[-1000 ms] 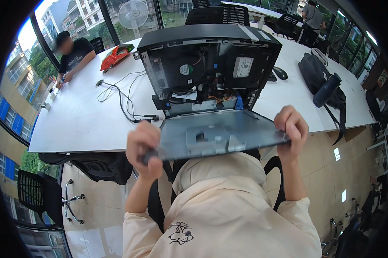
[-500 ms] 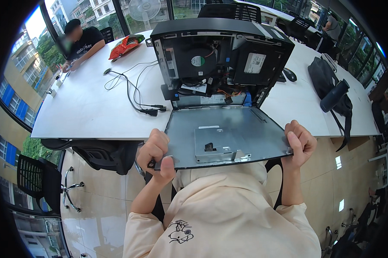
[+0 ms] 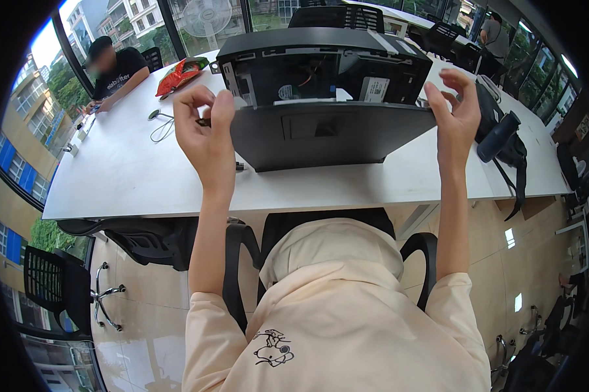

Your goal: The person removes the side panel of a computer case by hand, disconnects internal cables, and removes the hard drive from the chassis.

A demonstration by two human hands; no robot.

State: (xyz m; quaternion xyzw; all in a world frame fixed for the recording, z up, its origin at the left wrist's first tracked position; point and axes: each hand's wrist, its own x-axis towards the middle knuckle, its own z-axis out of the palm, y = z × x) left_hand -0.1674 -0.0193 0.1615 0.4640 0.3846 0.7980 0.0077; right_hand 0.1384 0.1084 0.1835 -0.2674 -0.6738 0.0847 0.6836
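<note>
A black computer tower [image 3: 320,40] lies on the white table in front of me, its inside partly showing. Its side panel [image 3: 314,140] is tilted up steeply, with the dark outer face toward me and the lower edge near the tabletop. At the panel's upper left corner, my left hand [image 3: 206,127] holds the edge with its thumb and curled fingers. My right hand [image 3: 456,108] has the upper right corner at its thumb, with the other fingers bent above it. Much of the tower's inside, including a round fan [image 3: 286,93], is hidden behind the panel.
A cable [image 3: 160,124] and a red packet [image 3: 179,78] lie on the table [image 3: 124,176] to the left. Another person [image 3: 118,68] sits at the far left. A black bag [image 3: 487,124] and a dark bottle [image 3: 500,138] are on the right. An office chair [image 3: 330,219] is under me.
Both hands have risen and moved away from me, swinging the side panel up from nearly flat toward the tower. Its outer face now shows and the inside is mostly covered.
</note>
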